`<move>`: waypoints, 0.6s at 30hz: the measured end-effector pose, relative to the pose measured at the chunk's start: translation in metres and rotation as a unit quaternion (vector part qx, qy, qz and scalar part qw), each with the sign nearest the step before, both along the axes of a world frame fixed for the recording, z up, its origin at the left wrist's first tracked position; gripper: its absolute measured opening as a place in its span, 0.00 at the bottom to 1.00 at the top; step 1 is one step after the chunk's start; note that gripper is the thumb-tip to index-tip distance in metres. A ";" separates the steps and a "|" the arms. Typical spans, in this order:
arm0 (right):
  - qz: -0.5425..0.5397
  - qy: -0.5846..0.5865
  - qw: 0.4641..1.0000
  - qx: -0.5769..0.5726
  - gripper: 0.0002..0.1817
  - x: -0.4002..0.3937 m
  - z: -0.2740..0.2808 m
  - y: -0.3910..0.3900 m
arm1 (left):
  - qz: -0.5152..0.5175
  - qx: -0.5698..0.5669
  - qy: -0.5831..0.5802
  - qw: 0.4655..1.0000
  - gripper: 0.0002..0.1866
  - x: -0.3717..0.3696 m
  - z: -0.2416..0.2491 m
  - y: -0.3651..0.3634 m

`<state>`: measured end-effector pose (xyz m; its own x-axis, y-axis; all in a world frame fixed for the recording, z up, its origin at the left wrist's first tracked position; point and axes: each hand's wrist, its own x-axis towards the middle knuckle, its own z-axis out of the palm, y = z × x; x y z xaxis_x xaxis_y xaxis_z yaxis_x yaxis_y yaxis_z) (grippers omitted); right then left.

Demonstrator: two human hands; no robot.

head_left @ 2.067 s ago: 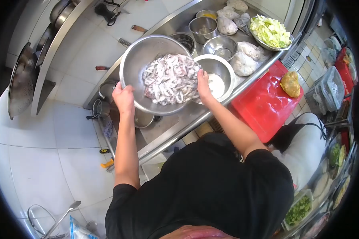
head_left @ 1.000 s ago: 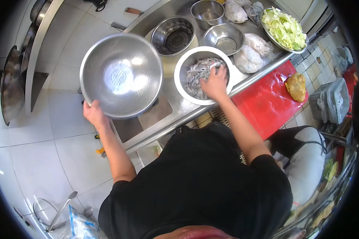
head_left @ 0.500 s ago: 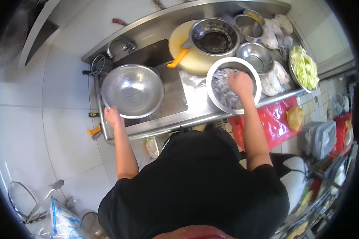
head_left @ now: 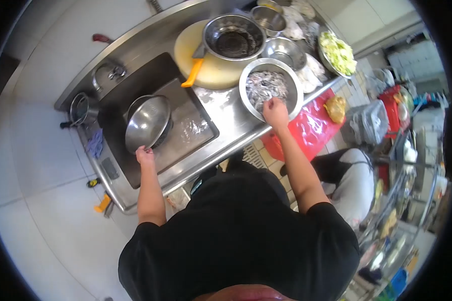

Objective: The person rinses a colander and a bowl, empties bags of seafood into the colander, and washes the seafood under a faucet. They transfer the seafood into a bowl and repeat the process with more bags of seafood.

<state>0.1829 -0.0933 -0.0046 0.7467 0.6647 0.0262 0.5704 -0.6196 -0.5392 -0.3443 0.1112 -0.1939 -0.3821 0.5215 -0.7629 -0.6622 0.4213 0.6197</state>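
Note:
My left hand point(head_left: 145, 155) is closed on the near rim of a steel colander point(head_left: 148, 123), which is tilted inside the sink point(head_left: 186, 145). A second round rim shows behind the colander. My right hand point(head_left: 276, 114) is closed over the near rim of a deep metal bowl point(head_left: 295, 88), its fingers curled inside the edge. Greyish-white pieces of what looks like raw seafood point(head_left: 266, 85) fill the bottom of this bowl. The bowl stands on the steel counter right of the sink.
A yellow-handled knife point(head_left: 193, 72) and a dark strainer bowl point(head_left: 234, 37) lie on a round cutting board point(head_left: 206, 83). Smaller steel bowls point(head_left: 285, 52), plastic bags point(head_left: 311, 72) and chopped greens point(head_left: 337, 52) stand farther right. A person's leg point(head_left: 354, 183) is at my right.
My left hand has tipped the colander and lowered it into the sink. My right hand has drawn back from the seafood to the bowl's near rim. The view has turned.

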 end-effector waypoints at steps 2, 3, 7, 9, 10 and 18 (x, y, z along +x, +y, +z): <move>-0.007 -0.024 1.000 0.013 0.12 -0.002 0.001 -0.002 | -0.013 -0.002 -0.041 0.999 0.06 0.007 -0.019 0.020; -0.023 -0.012 1.000 0.008 0.12 -0.007 0.009 -0.001 | -0.034 -0.022 -0.008 0.999 0.04 0.014 -0.022 0.027; -0.017 0.008 0.998 -0.053 0.13 -0.006 0.006 -0.002 | -0.021 0.043 -0.047 0.998 0.09 0.030 -0.034 0.040; -0.018 0.010 0.998 -0.063 0.13 -0.006 0.010 -0.002 | -0.022 0.039 -0.071 0.996 0.12 0.037 -0.030 0.044; -0.027 0.009 0.998 -0.057 0.13 -0.006 0.011 -0.002 | -0.042 0.025 -0.082 0.995 0.13 0.039 -0.030 0.046; -0.052 -0.078 0.995 0.043 0.09 -0.010 0.008 -0.007 | -0.457 -0.113 0.077 0.879 0.18 0.059 -0.003 -0.015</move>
<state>0.1733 -0.0999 0.0031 0.7940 0.5742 0.1996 0.5860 -0.6356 -0.5025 -0.2852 0.0965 -0.1966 0.0101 0.5067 -0.8620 0.1018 0.8571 0.5050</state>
